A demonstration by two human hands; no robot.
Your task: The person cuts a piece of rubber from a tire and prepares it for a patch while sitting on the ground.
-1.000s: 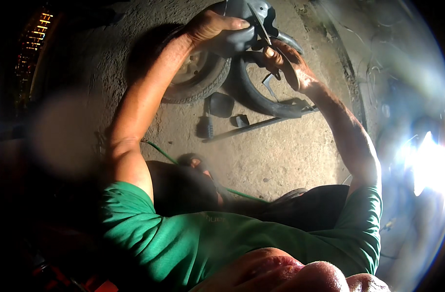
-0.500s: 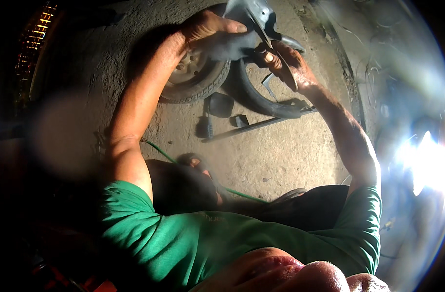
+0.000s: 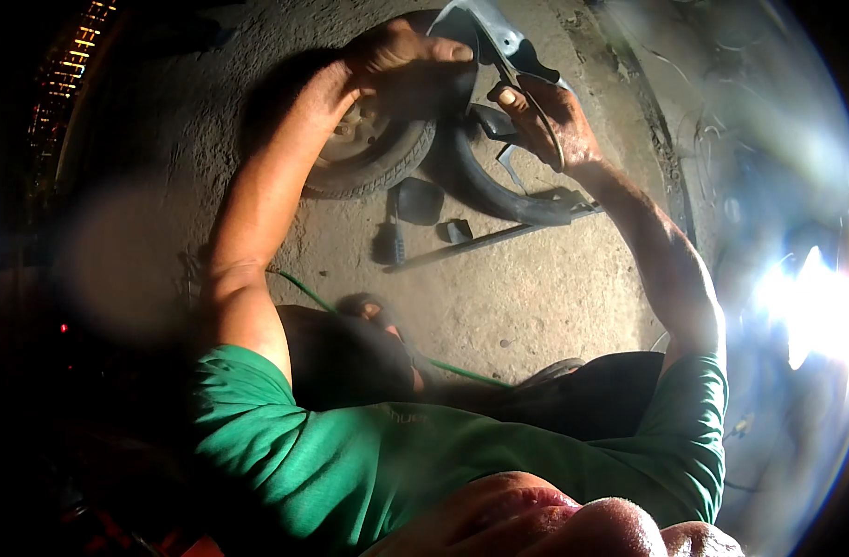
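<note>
My left hand (image 3: 404,51) is closed on the edge of a dark curved sheet (image 3: 508,39), grey where the light catches it. The sheet's kind is unclear, and its top runs out of the picture. My right hand (image 3: 552,119), at the sheet's right side, grips a long thin tool (image 3: 542,121) whose far end reaches up against the sheet; I cannot tell its exact kind. A spoked or holed wheel with a tyre (image 3: 373,176) lies on the ground below my left hand.
A black curved rubber strip (image 3: 485,172) lies right of the wheel. Nearer are a black rounded pad (image 3: 419,201), a small black block (image 3: 457,231) and a long flat bar (image 3: 499,241). A green hose (image 3: 304,290) crosses near my feet. A bright lamp glares at right.
The sheet's hanging flap, blurred and grey before, now looks dark and steadier. My right hand and the tool have shifted slightly. My left hand stays nearly in place.
</note>
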